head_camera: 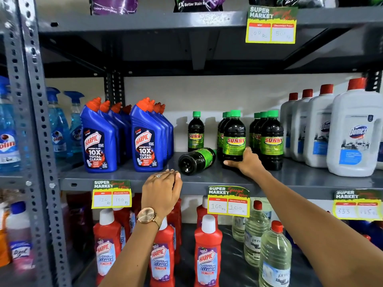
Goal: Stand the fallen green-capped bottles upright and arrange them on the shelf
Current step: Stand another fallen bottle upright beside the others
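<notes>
Fallen green-capped bottle (196,160) lay on its side near the front edge of the middle shelf (290,183), base turned outward, cap toward the back. Just behind it, one green-capped bottle (195,131) upright, alone. To the right, two rows of upright bottles running toward the back edge. Right hand (247,161) on the front bottle of the nearer row (234,137), fingers (230,162) wrapped around its base. Left hand (161,191) at the shelf's front edge, fingers curled loosely, holding nothing.

Fallen bottle (196,160) cap hidden behind upright front bottle (234,137); left spray bottles (9,129) blurred.
</notes>
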### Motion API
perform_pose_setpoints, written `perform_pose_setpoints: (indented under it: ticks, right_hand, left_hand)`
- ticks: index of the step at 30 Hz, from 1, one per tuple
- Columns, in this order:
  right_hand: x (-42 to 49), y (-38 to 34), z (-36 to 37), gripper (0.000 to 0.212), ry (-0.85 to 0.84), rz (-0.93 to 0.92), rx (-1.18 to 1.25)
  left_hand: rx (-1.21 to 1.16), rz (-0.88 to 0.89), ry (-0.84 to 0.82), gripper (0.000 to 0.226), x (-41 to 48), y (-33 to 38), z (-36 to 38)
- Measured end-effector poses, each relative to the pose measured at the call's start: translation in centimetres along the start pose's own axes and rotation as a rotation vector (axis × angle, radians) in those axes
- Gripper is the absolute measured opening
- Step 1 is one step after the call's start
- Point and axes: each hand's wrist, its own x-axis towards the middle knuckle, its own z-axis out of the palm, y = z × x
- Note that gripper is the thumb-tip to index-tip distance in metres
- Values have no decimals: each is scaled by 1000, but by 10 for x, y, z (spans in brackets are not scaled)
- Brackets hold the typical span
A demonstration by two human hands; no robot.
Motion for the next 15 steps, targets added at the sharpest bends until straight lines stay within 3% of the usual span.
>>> perform_pose_setpoints:
  ticks: [6, 8, 11, 12, 15]
  right_hand:
    - [-10, -5, -5, 93, 10, 65, 67]
    - [-18, -7, -6, 94, 95, 39, 40]
    - [-34, -20, 0, 67, 303, -116, -164]
    - [-39, -28, 3, 59, 297, -151, -178]
    - [-42, -61, 16, 75, 57, -73, -147]
  left_hand:
    - [-17, 16, -8, 40, 0, 0, -5]
    - [-18, 25, -8, 41, 0, -1, -5]
    - [-8, 27, 0, 41, 0, -1, -4]
    - [-9, 25, 3, 41, 0, -1, -3]
    - [-17, 22, 13, 41, 0, -2, 0]
